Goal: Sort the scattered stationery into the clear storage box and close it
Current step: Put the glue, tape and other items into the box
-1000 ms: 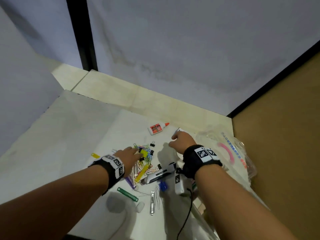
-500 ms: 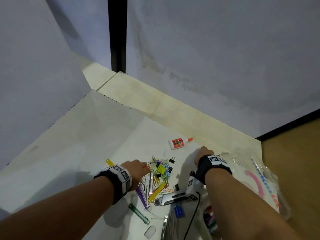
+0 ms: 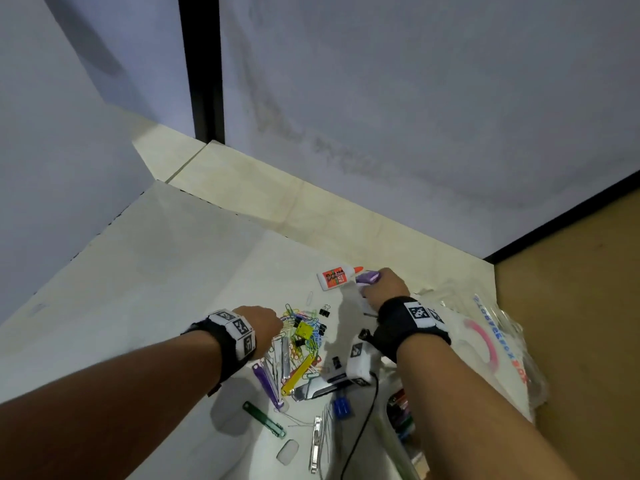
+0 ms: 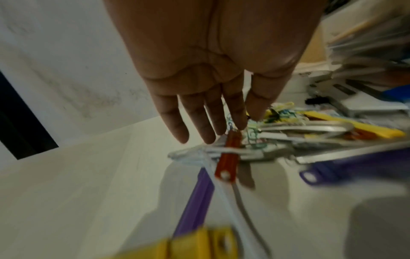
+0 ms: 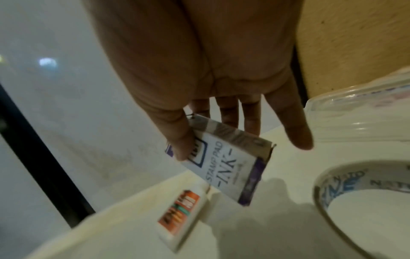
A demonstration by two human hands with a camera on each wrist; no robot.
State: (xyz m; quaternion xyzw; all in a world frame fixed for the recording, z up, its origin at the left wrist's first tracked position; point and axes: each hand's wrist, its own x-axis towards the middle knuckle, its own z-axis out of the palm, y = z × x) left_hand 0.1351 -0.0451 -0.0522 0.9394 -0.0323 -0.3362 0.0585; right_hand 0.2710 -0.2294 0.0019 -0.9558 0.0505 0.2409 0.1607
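My right hand (image 3: 379, 284) pinches a small white and purple stamp pad ink box (image 5: 230, 166) between thumb and fingers, lifted just off the table beside a white glue bottle (image 3: 333, 278) with an orange label. My left hand (image 3: 272, 322) lies with straight fingers (image 4: 199, 122) touching a pile of coloured paper clips (image 3: 306, 336) and an orange fastener strip (image 4: 228, 157); it holds nothing. The clear storage box (image 3: 391, 434) stands at the lower right with pens inside, partly hidden by my right forearm. Its clear lid (image 3: 485, 344) with a pink handle lies right of it.
A silver stapler (image 3: 322, 384), purple (image 3: 266, 382), yellow (image 3: 299, 374) and green (image 3: 263, 419) fastener strips, a blue staple box (image 3: 343, 407) and a white eraser (image 3: 287, 452) lie near the pile. A tape roll (image 5: 355, 185) sits near my right hand. A brown wall stands at right.
My right hand has reached up beside the glue bottle and picked the stamp pad ink box off the table. The left hand has stayed at the clip pile. The head view has shifted.
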